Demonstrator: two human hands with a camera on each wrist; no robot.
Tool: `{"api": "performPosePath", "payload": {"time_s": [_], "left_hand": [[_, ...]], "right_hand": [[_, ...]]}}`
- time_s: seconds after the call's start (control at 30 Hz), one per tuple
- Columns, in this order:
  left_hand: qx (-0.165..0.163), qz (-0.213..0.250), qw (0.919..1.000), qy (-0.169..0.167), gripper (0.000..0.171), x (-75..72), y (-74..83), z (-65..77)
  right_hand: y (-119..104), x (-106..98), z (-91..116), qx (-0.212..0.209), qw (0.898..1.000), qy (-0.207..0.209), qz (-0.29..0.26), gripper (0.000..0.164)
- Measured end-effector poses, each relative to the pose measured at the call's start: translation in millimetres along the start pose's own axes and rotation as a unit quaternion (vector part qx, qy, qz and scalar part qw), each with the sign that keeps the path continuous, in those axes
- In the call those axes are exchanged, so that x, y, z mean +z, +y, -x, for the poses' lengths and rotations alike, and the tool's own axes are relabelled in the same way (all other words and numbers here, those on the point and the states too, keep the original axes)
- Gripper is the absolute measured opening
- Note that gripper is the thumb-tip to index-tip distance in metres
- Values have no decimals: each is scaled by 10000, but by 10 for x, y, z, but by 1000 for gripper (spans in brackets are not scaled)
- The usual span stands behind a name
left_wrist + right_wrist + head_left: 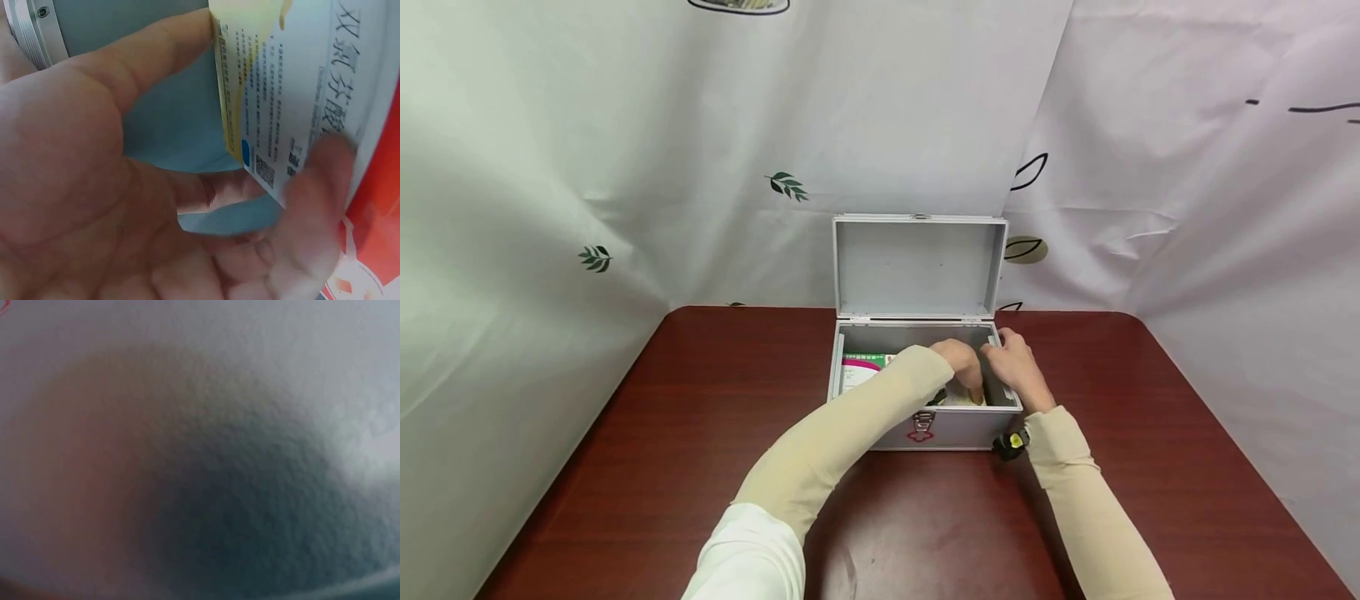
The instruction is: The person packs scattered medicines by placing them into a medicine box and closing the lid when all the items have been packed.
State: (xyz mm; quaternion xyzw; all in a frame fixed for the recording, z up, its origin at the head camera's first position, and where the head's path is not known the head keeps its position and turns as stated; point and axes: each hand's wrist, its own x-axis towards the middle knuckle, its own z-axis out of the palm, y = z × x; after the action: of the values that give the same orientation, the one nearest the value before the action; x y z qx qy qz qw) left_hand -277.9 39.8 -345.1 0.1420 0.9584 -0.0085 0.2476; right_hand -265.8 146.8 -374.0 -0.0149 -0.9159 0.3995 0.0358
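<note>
An aluminium first-aid case (951, 429) stands on the table with its lid (917, 267) raised. My left hand (958, 362) reaches down inside its right half. In the left wrist view that hand holds a white and yellow medicine box (269, 94) printed with Chinese text, thumb at one edge and fingers round the lower part. My right hand (1017, 368) grips the case's right rim, thumb on the inner side. The right wrist view shows only a blurred, textured grey surface (281, 375) close up.
A white box with green and pink print (861, 372) stands in the case's left half. Beside the held box, a red surface (378, 181) shows in the left wrist view. A white patterned curtain (722, 167) hangs behind the dark red-brown table (715, 400).
</note>
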Motion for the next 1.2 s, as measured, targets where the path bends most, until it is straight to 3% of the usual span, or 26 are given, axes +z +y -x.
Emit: {"api": "performPosePath", "payload": {"time_s": [0.2, 0.37, 0.47, 0.6, 0.73, 0.8, 0.93, 1.07, 1.13, 1.2], "left_hand": [[293, -463, 9983, -191, 65, -23, -34, 5], [460, -437, 9972, -403, 77, -105, -126, 39], [550, -341, 9967, -498, 74, -217, -198, 89], [522, 769, 9934, -668, 73, -388, -329, 221], [492, 1959, 9771, -667, 80, -558, -572, 427], [565, 2246, 9712, -559, 81, -640, -753, 537], [668, 2686, 9607, -209, 65, -754, -1207, 746], [194, 2824, 9579, 488, 53, -799, -1619, 874], [-142, 2886, 9519, 1023, 54, -807, -1774, 901], [-229, 3012, 9420, 1463, 63, -809, -1877, 891]], "right_hand": [[12, 15, -12, 6, 10000, -49, 27, 38], [6, 37, -33, -48, 9999, -61, 75, 39], [-4, 36, -68, -44, 9999, -99, 47, 40], [-13, 16, -104, -105, 9998, -172, 69, 41], [7, -3, -108, -65, 9996, -284, 40, 40], [22, -7, -106, 14, 9993, -363, -43, 40], [29, -11, -92, 71, 9982, -582, -88, 45], [27, -101, -76, -10, 9956, -932, -110, 59], [20, -188, -96, -37, 9935, -1130, -123, 69], [13, -293, -131, -53, 9919, -1267, -116, 77]]}}
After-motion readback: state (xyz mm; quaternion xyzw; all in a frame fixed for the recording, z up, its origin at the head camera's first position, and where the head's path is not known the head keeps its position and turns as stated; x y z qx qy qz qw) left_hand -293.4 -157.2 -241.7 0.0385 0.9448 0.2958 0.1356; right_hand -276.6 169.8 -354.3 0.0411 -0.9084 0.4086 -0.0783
